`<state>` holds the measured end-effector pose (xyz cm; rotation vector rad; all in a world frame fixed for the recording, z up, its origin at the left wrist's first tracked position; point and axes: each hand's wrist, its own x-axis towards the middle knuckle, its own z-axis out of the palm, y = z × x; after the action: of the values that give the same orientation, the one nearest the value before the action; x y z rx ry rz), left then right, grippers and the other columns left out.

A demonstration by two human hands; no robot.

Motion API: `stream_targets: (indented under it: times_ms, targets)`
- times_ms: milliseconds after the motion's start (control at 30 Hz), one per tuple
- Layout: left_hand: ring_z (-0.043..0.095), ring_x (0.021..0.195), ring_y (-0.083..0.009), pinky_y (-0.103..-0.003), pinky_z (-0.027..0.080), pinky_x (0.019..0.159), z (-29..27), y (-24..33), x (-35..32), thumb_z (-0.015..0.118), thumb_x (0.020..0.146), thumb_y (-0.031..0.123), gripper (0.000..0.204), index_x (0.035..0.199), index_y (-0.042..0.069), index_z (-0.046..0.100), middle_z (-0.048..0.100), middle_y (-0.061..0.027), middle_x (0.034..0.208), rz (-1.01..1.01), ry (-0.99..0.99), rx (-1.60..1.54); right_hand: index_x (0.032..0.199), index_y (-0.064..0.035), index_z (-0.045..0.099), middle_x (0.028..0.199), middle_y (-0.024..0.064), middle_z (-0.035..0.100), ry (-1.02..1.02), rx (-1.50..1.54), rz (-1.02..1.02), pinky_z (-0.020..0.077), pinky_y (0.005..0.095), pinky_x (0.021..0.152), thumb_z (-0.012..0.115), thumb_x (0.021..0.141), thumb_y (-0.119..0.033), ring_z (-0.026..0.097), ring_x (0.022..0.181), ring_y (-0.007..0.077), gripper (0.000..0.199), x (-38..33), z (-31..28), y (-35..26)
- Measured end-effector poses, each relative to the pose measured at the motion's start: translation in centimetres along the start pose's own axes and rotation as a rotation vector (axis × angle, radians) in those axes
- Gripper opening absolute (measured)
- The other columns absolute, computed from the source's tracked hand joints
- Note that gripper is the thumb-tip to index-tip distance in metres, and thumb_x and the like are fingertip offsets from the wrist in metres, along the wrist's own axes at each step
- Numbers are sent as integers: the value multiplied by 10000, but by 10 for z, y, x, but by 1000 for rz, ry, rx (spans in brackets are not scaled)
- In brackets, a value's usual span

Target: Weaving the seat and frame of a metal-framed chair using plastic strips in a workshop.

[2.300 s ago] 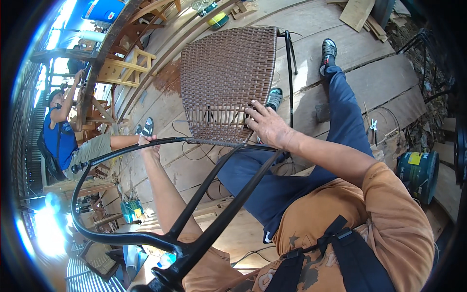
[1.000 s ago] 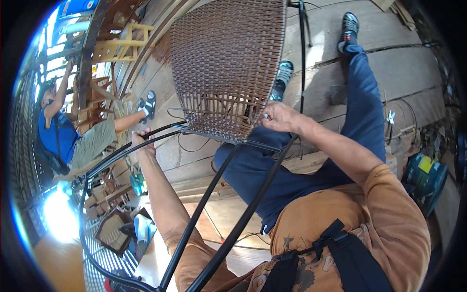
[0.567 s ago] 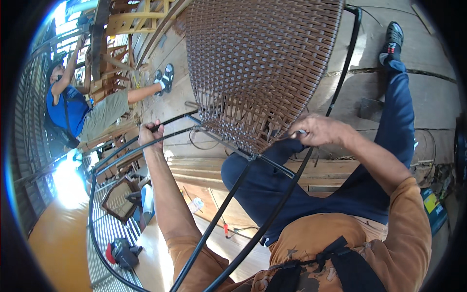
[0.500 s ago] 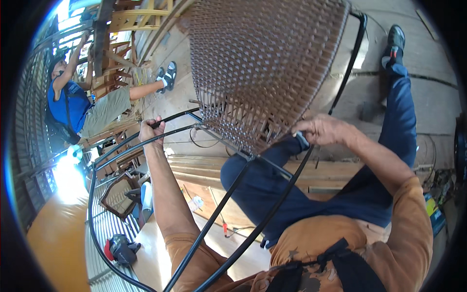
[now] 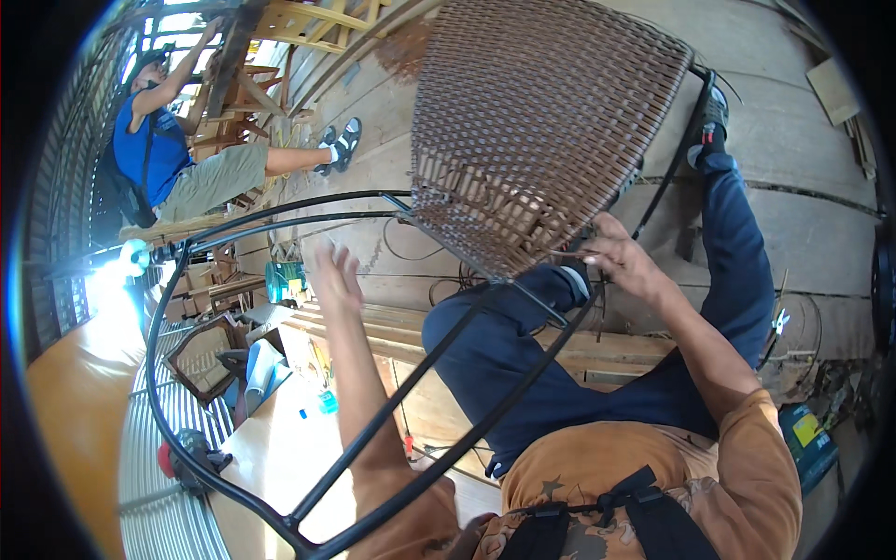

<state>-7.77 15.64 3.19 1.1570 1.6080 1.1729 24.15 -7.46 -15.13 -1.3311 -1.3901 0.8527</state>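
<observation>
A chair with a black metal frame [image 5: 397, 415] lies tilted across my lap. Brown woven wicker [image 5: 551, 103] covers one panel of it, and the weave loosens into gaps along the lower edge. At that edge my right hand [image 5: 623, 261] is closed, pinching a thin brown wicker strand [image 5: 566, 253] that reaches the weave. My left hand [image 5: 338, 278] is off the frame, just below its upper tubes, slightly blurred, fingers stretched out and nothing in them.
Another person [image 5: 154, 135] in a blue shirt works at the upper left beside wooden furniture. Wooden planks [image 5: 383, 331] lie under my legs. A power tool [image 5: 191, 462] rests on corrugated sheeting at the lower left. A teal box [image 5: 805, 446] stands at the right.
My left hand has let go of the frame tube and moved right and slightly down. My right hand has turned at the weave edge, with the strand now showing. The view has shifted slightly.
</observation>
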Motion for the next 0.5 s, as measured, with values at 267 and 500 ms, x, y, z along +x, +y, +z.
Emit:
stream_targets:
  times_ms: [267,500]
  targets:
    - [484,1107,-320,-416,349,976,20,-28,-285,333,911,454,557,1135,-34,481,521,-204,1129,510,-560,220,1270,-52,379,1132,32,502,569,650,549,371,252,821,549,860,-289,475,1003,117,503,-3,-66,64]
    - [502,737,-216,-340,433,742,60,-60,-264,360,898,519,516,883,13,459,496,-110,816,555,-637,-368,622,-102,472,554,-18,389,619,655,482,268,254,490,509,862,-467,336,497,104,438,31,-42,81]
